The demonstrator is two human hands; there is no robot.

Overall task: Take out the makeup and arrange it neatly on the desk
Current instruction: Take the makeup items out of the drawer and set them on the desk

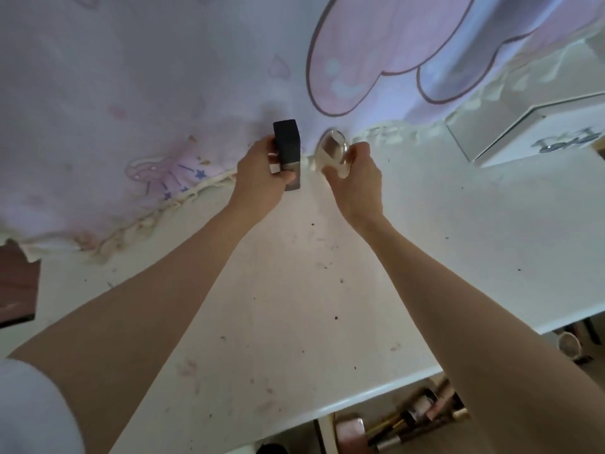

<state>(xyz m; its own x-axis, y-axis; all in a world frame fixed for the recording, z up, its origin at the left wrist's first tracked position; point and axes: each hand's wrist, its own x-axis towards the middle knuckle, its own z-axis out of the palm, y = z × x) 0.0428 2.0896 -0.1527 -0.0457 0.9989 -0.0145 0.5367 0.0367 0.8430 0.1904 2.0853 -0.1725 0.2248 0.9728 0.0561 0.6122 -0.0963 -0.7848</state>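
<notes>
My left hand (pixel 260 173) grips a square bottle (pixel 288 152) with a black cap and a silvery lower body, standing upright at the far edge of the white desk (pixel 294 290). Just to its right my right hand (pixel 355 180) holds a round clear case (pixel 332 149) with something beige inside, tilted up on its edge; it is blurred. The two items are a short gap apart, both against the curtain. Below the desk's near edge an open drawer (pixel 406 417) holds several brushes, tubes and a pink compact.
A pale curtain (pixel 163 93) with pink cartoon prints and a frilly hem hangs along the desk's back. A white box (pixel 537 132) stands at the back right. A dark brown object (pixel 16 290) lies at the left edge. The desk top is speckled with small stains.
</notes>
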